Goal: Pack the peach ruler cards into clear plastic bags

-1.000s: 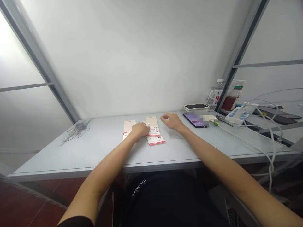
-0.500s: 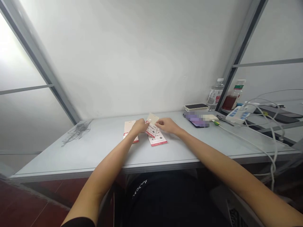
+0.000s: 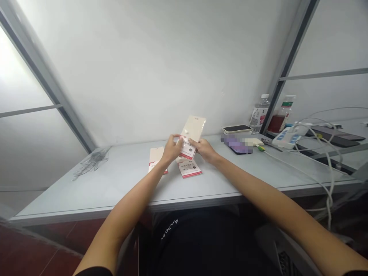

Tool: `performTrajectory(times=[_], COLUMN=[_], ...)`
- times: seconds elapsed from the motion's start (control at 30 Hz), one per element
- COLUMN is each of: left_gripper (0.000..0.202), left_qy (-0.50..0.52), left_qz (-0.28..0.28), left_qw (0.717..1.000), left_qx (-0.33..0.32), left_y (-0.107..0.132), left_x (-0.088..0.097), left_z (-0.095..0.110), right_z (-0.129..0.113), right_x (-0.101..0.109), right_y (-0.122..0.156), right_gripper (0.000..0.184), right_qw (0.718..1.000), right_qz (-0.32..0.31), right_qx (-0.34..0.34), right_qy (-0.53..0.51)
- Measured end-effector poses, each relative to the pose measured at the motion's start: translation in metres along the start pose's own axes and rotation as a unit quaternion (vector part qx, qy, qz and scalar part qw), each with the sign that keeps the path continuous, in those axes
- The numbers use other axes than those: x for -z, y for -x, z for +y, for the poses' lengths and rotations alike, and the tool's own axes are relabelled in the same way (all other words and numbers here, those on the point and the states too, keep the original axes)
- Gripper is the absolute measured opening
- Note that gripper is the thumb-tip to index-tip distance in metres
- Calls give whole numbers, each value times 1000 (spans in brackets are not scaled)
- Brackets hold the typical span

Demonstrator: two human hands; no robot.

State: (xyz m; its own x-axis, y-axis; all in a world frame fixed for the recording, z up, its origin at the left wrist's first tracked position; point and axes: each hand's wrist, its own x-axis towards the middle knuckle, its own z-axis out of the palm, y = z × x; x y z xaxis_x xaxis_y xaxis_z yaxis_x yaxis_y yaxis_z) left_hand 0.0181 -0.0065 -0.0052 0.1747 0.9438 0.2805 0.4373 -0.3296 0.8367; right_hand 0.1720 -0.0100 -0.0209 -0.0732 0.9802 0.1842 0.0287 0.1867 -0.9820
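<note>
Long pale-grey surface [image 3: 123, 176]: mid-frame
Rectangular cream-and-red packet [image 3: 193, 128]: frame centre
Left fingers [image 3: 174, 138]: gripping its left side
Right fingers [image 3: 193, 142]: gripping its right

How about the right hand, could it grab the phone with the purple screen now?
Probably not without letting go: the right hand grips the beige-and-red packet together with the left hand. The way looks free, though: nothing seems to stand between it and the purple-screened phone.

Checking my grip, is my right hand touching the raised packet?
Touching: the head view shows the right hand pinching the raised packet, thumb across its front.
</note>
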Motion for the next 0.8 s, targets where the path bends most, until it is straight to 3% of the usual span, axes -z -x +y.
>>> performTrajectory(times=[0.13,0.33,0.47,0.57,0.8], left_gripper=[39,35,44,46,30], left_qy=[-145,-302,-326,-329,-410], left_qz=[10,-2,-42,-77,-82], left_qw=[989,951,943,940,905], left_qx=[-24,-69,-53,-52,-74], left_y=[6,8,10,10,10], left_x=[0,1,0,-1,-6], left_z=[-1,0,0,0,0], right_z=[-1,-1,-1,-3,-6], right_x=[0,0,0,0,-4], right_y=[1,4,5,4,7], right_gripper=[31,18,9,15,18], right_qw=[998,1000,1000,1000,994], right_qz=[-16,-6,-7,-7,9], right_qx=[24,8,10,4,6], right_qy=[-62,-5,7,20,109])
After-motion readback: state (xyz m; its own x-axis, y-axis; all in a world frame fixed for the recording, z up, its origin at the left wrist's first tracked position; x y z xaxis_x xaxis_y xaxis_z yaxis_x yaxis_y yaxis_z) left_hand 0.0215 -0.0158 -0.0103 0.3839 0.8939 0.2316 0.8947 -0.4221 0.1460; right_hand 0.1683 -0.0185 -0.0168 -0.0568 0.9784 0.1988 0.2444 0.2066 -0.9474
